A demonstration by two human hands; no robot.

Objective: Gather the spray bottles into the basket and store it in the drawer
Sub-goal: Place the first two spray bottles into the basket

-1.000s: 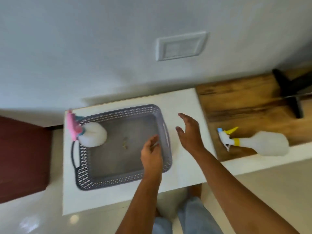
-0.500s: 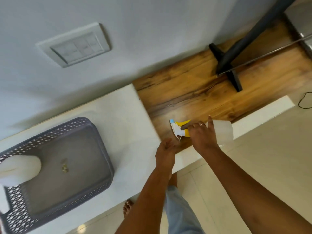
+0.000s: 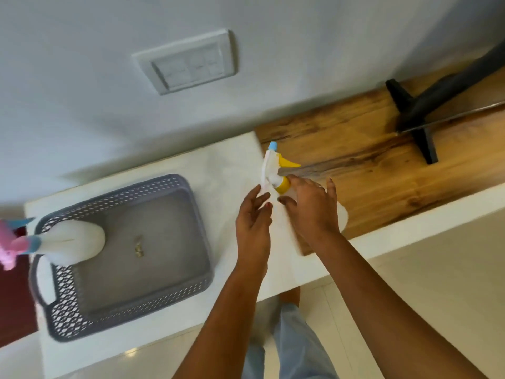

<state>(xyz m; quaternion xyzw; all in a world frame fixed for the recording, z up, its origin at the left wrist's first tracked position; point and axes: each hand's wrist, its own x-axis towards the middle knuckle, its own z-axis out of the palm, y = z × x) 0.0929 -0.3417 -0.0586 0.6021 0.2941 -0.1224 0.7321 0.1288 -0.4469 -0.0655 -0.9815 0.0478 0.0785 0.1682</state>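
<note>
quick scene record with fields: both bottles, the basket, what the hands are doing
basket: grey, on white counter
pink bottle: in basket, left end, head past the rim
yellow bottle: outside basket, gripped by right hand
left hand: open, beside that bottle's head
not yet done: yellow bottle into basket

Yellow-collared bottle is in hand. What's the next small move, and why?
Probably carry the yellow-collared bottle left and lower it into the basket. The right hand grips its body, the left hand is beside its sprayer, and the basket holds one pink-headed bottle, with room beside it.
</note>
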